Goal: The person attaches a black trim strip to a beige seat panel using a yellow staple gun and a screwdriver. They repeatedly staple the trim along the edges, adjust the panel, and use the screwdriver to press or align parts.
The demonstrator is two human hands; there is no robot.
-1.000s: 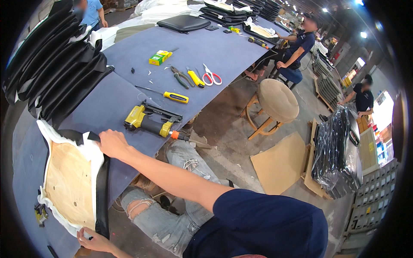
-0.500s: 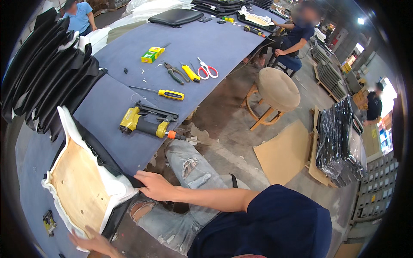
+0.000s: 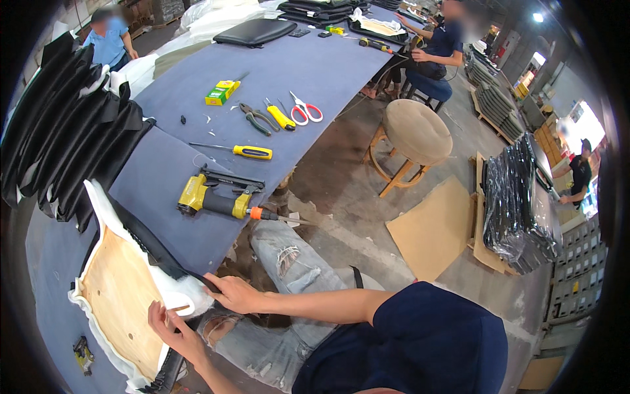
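Observation:
A wooden seat board (image 3: 125,289) lies at the table's near left edge. White padding (image 3: 110,209) and a black cover (image 3: 147,236) wrap its rim, and the cover hangs loose along the side toward the table's middle. At the near right corner my right hand (image 3: 235,293) pinches the black cover's edge beside the bunched padding. My left hand (image 3: 177,331) reaches over the board's near side, fingers apart, close to a folded flap of padding at that same corner; whether the fingertips touch it is unclear.
A yellow-and-black staple gun (image 3: 220,196) lies beyond the board. Past it are a screwdriver (image 3: 252,152), pliers (image 3: 258,119), a yellow cutter (image 3: 281,115), scissors (image 3: 306,109) and a small box (image 3: 222,92). Black covers (image 3: 72,131) are stacked at left; a stool (image 3: 417,131) stands right.
My left hand has moved from the board's near left end up and right toward the corner by my right hand. The right hand keeps hold of the cover edge there.

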